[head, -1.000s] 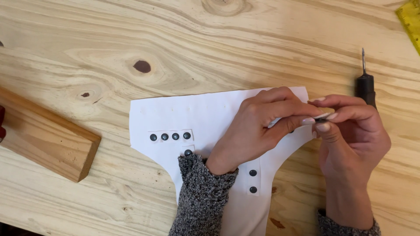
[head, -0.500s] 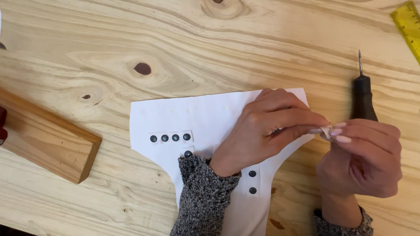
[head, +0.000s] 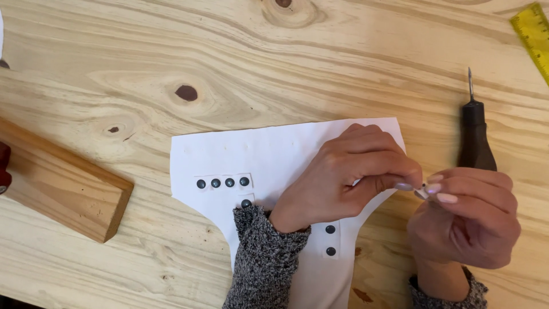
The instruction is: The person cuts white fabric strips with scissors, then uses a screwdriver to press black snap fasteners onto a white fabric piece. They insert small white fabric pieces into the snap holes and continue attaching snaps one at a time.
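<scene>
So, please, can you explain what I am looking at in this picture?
The camera sits on a person's head and looks down at their own two bare hands; there is no machine. The left hand and right hand meet and pinch a tiny piece, too small to identify. Below lies a white cut-out sheet with small dark studs, on a wooden table. A dark-handled awl, a wooden block and a yellow ruler lie around.

I see no packages, labels, signs or screens anywhere around my fingers on this wooden bench.
</scene>
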